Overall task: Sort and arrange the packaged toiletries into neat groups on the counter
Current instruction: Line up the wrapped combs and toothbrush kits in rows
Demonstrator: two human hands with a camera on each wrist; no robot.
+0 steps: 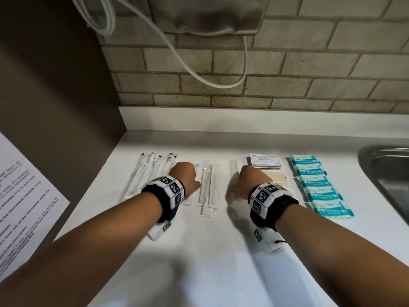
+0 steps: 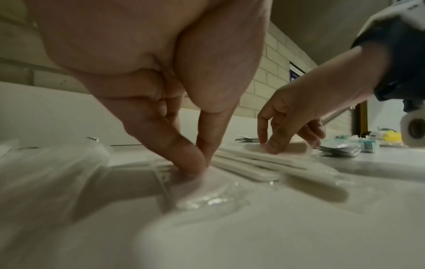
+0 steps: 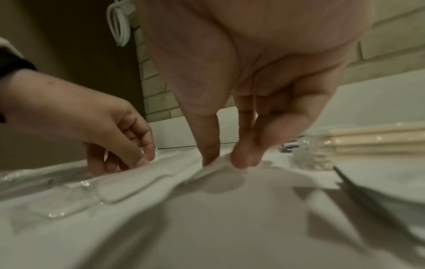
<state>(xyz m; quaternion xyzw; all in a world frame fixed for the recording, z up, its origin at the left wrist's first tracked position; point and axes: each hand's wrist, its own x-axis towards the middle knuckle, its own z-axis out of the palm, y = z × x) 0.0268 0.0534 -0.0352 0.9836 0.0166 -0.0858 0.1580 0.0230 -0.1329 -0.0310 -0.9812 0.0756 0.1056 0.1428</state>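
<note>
Final straightening: left hand (image 1: 185,176) fingers (image 2: 188,156) pinch a clear wrapped packet (image 2: 207,191); right hand (image 1: 252,180) fingers (image 3: 243,156) pinch a white wrapped comb (image 1: 234,169); next, align them beside their fingertips.

Brick-tiled wall (image 1: 287,69) seen at 12 o'clock behind worktop (image 1: 199,251). Grey cloth bag (image 1: 205,14) hung on it, white cable (image 1: 177,56) looped beneath. Steel sink (image 1: 389,173) set at 3 o'clock. Printed paper sheet (image 1: 24,204) fixed at 9 o'clock.

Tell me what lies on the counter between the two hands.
In the head view, a clear pack of white combs lies between the left hand and the right hand, with bare counter on its right side.
</note>
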